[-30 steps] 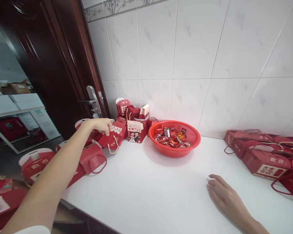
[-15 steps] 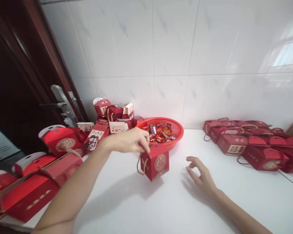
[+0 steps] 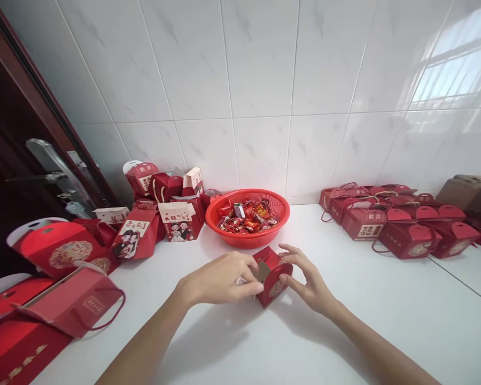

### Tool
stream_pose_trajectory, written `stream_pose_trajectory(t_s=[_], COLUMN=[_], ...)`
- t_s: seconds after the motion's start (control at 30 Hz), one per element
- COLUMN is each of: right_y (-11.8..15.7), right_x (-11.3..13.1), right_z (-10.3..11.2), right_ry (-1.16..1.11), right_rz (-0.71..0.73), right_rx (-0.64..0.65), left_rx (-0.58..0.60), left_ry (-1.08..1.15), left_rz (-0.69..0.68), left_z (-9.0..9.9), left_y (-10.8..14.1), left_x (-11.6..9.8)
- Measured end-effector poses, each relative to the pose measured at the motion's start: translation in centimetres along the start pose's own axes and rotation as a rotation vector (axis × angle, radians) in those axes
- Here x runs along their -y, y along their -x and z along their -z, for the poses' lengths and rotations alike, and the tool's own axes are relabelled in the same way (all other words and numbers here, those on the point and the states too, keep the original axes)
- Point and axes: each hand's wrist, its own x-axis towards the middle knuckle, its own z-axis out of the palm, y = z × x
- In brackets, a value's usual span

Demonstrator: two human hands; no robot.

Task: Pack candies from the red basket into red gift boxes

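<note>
A small red gift box (image 3: 278, 289) with a gold round emblem stands on the white table, its top open and flaps raised. My right hand (image 3: 310, 283) pinches the box's near flap, thumb in front and fingers behind. At the left side of the box, my left hand (image 3: 224, 278) is closed, fingers curled and thumb pointing at the box. A small whitish bit shows under its fingers, too hidden to name. Just behind the box sits a red plastic basket (image 3: 248, 243) holding wrapped candies (image 3: 250, 216).
Open red boxes (image 3: 70, 246) in several designs crowd the left side, beside a dark door with a metal handle (image 3: 52, 160). Rows of closed red boxes (image 3: 409, 240) stand at the right. A brown carton (image 3: 471, 192) is at the far right. White tiles (image 3: 260, 155) line the back.
The box has come down onto the table and its top has opened. My left hand has let go of its top edge; my right hand has moved in and taken a flap. The view has shifted.
</note>
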Motion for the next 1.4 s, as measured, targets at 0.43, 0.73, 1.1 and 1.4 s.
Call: stream_pose_trajectory(t_s=[0.43,0.73,1.1,1.4], right_y=[0.0,1.0,1.0,0.3], right_x=[1.0,0.4,-0.1,0.0], right_z=[0.8,0.6,-0.4,-0.4], right_ry=[-0.092,0.179,-0.329,-0.563], right_rz=[-0.091,-0.001,-0.273,-0.429], right_rx=[0.133,0.239,0.019,0.017], left_rx=[-0.061,-0.045,-0.075,-0.048], left_ry=[0.031,0.125,0.398,0.451], left_rz=[0.071,0.087,0.156,0.275], left_z=[-0.3,-1.0,-1.2,-1.7], left_y=[-1.1,-1.2,-1.9,-1.9], left_x=[1.1,2.5,4.8,4.5])
